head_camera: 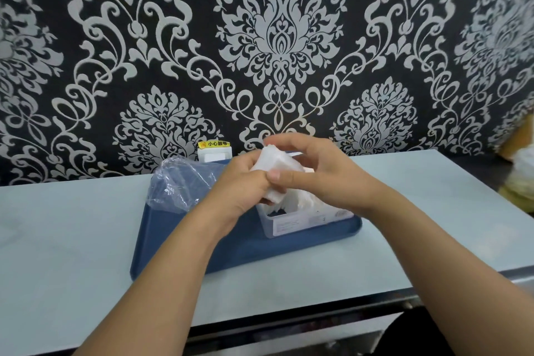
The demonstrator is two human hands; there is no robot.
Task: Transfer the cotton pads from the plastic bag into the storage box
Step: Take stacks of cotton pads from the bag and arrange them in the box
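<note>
A person's two hands meet above a blue tray (179,243) that sits on a pale table (72,240) against a wall of dark damask wallpaper (277,37). Between them they hold a thick white stack of cotton pads (276,166). The left hand (241,192) curls its fingers around the lower left side of the stack. The right hand (313,166) arches over the top, its fingertips on the far upper edge and its thumb pressed against the near face, so both hands grip the same bundle.

Directly under the stack, at the right end of the tray, stands the clear storage box (294,221), its top open toward the camera, with more white pads already showing inside (how full it is cannot be told, since the hands cover much of it). The stack's long axis tilts from upper left down to lower right, and its lower end almost touches the pads in the box. The right hand is the nearer one to the box opening, so the coming move looks like a short drop straight down.

The crumpled clear plastic bag (180,182) lies at the left of the tray, just beside the left hand, and appears slack. A small white fitting with a yellow label (214,144) is on the wall behind the tray.
</note>
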